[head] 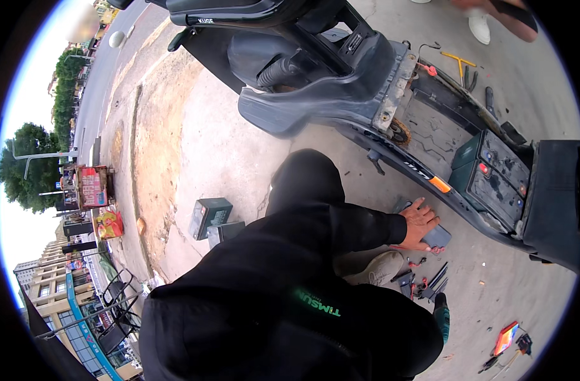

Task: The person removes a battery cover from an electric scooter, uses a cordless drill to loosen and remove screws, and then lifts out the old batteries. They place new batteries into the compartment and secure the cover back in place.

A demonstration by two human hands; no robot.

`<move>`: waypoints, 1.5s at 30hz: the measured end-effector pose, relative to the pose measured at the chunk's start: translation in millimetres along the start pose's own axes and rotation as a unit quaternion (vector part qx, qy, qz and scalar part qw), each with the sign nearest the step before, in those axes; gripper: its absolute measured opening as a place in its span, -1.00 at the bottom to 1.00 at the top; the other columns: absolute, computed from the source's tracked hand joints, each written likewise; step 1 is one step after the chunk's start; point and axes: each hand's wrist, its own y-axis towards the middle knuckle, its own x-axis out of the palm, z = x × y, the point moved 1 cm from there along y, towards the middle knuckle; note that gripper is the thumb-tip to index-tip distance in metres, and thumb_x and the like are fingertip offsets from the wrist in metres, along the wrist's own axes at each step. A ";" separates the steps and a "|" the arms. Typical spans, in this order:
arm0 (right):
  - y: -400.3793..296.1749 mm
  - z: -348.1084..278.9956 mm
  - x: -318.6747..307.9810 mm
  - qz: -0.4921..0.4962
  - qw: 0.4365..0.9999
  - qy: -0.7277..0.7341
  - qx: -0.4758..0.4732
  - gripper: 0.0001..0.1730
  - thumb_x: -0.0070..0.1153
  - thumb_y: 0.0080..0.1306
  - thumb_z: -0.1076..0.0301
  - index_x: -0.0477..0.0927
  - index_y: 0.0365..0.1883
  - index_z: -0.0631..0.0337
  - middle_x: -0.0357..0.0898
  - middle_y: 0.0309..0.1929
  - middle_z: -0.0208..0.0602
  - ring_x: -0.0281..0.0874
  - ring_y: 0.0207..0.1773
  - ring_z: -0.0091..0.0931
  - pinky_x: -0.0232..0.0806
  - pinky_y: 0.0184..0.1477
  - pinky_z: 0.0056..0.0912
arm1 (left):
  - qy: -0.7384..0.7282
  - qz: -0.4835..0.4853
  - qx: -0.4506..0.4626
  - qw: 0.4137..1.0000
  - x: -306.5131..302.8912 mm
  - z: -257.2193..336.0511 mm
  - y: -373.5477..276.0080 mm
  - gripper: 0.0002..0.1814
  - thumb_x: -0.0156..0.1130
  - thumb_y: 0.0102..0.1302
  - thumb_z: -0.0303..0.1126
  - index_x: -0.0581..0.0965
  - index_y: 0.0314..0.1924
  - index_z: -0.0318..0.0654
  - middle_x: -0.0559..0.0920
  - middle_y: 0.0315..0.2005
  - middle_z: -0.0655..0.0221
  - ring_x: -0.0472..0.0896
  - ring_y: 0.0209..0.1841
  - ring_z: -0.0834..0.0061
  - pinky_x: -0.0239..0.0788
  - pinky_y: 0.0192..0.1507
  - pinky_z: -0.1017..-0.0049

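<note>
My left hand point(419, 225) reaches out in a black sleeve. It lies palm down, fingers spread, across a dark grey block point(438, 236) that looks like a battery. A red lead end shows beside the thumb; whether the fingers grip cannot be made out. Just past it stands a black electric scooter point(340, 102) with its floor panel off. Its open bay holds dark green batteries point(497, 174) with red and blue terminals. My right hand is out of view. Beyond my knee pokes a teal and black power tool point(442, 316), partly covered.
Two batteries point(213, 216) sit left of my leg. Dark parts and red leads point(421, 285) lie near my shoe. A red-cased device point(505, 337) rests lower right. A yellow T-handle wrench point(459, 62) lies beyond the scooter. Another person's white shoe point(479, 29) is there too.
</note>
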 end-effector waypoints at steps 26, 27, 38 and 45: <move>8.1 -144.8 -97.6 -0.081 0.944 0.315 -0.056 -0.66 0.21 0.24 0.57 0.59 0.02 0.32 0.63 -0.18 -0.33 0.56 -0.39 -0.51 0.47 -0.32 -0.41 | 0.036 0.085 0.042 0.995 6.5 -5.2 6.9 -0.25 0.54 -0.05 -0.20 0.46 0.17 -0.22 0.57 -0.03 0.29 0.51 0.12 0.22 0.25 0.17 0.19; 8.5 -145.0 -96.8 -0.080 0.940 0.326 -0.055 -0.65 0.21 0.24 0.57 0.59 0.02 0.32 0.63 -0.18 -0.33 0.56 -0.39 -0.51 0.47 -0.32 -0.41 | 0.035 0.096 0.049 0.993 7.4 -6.5 7.3 -0.25 0.55 -0.05 -0.20 0.46 0.17 -0.21 0.57 -0.04 0.29 0.52 0.12 0.22 0.25 0.16 0.19; 19.2 -138.6 -92.9 -0.091 0.933 0.345 -0.037 -0.68 0.22 0.24 0.56 0.63 -0.01 0.28 0.65 -0.20 -0.38 0.56 -0.38 -0.55 0.47 -0.31 -0.39 | 0.037 0.120 0.065 0.990 8.5 -8.8 9.9 -0.23 0.57 -0.05 -0.17 0.46 0.18 -0.19 0.58 -0.03 0.30 0.53 0.10 0.21 0.26 0.16 0.17; 26.3 -138.7 -112.4 -0.022 0.952 -0.158 -0.262 -0.59 0.28 0.18 0.37 0.65 0.03 0.19 0.73 -0.22 -0.18 0.71 -0.24 -0.20 0.52 -0.17 -0.25 | 0.019 0.098 0.046 0.994 9.0 -8.7 8.9 -0.20 0.57 -0.04 -0.13 0.44 0.21 -0.19 0.56 0.03 0.29 0.50 0.13 0.22 0.26 0.16 0.17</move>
